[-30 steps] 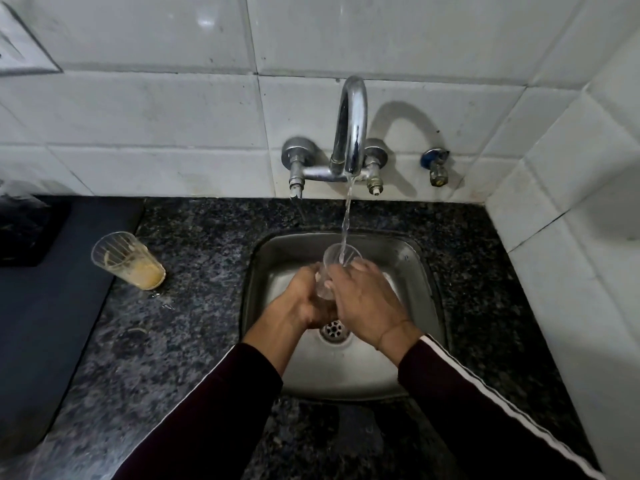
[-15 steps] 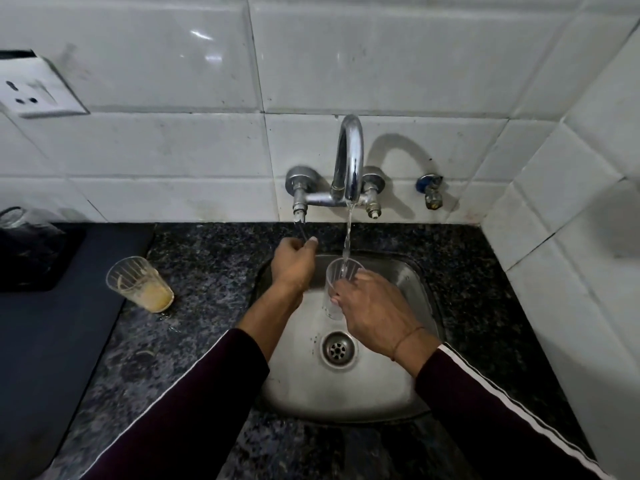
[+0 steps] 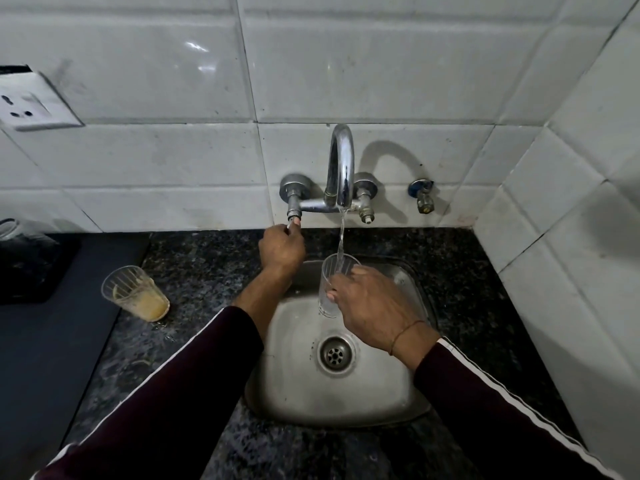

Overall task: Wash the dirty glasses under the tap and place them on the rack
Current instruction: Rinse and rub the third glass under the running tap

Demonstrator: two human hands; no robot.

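A clear glass (image 3: 329,289) stands upright over the steel sink (image 3: 294,382), with my right hand (image 3: 369,306) wrapped around its right side. Water runs from the chrome tap (image 3: 341,168) straight into the glass. My left hand (image 3: 281,249) reaches up to the tap's left handle (image 3: 294,216) and its fingertips pinch the handle's lower end. A second glass (image 3: 133,294), dirty with yellowish residue at the bottom, stands on the dark granite counter (image 3: 194,271) left of the sink. No rack is in view.
A dark mat (image 3: 45,341) covers the counter at the left, with a black object (image 3: 27,265) at its back. A wall socket (image 3: 31,102) sits upper left. A small valve (image 3: 423,195) sticks out right of the tap. White tiled walls close the back and right side.
My left hand left the glass and rose to the tap's left handle. My right hand keeps the glass under the stream. The view tilted up, showing more wall.
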